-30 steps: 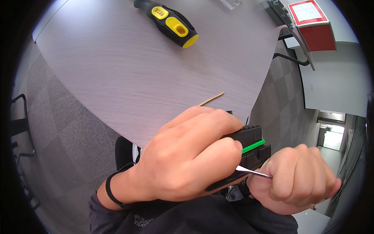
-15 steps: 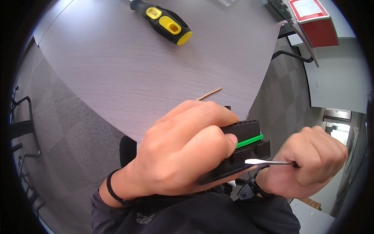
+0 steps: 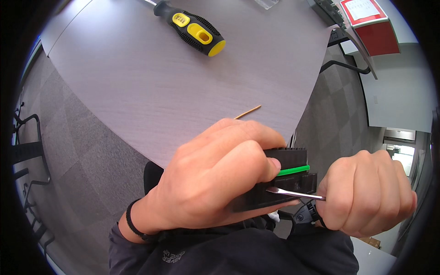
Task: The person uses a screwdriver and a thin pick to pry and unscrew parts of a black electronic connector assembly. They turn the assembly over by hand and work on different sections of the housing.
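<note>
My left hand (image 3: 211, 174) grips a black plastic object (image 3: 286, 185) with a bright green strip (image 3: 293, 170) across it; the fingers hide its left part. My right hand (image 3: 366, 192) is closed around a flat-bladed screwdriver (image 3: 302, 195), whose handle is hidden in the fist. The blade points left, its flat tip at the object's dark front face, below the green strip; whether it touches cannot be told. Beyond my fingers a thin wooden stick (image 3: 247, 111) lies on the table (image 3: 137, 87). A larger black and yellow screwdriver (image 3: 195, 32) lies farther back.
At the back right are a red and white box (image 3: 373, 36) and a dark grey device (image 3: 323, 11). A clear plastic piece (image 3: 266, 2) lies at the far edge. Black chair frames (image 3: 27, 149) stand on the carpet at the left, another (image 3: 343, 64) at the right.
My right hand moved up and away, then back down and left, bringing the blade tip lower and further along the black object. My left hand still grips the object and shifted slightly.
</note>
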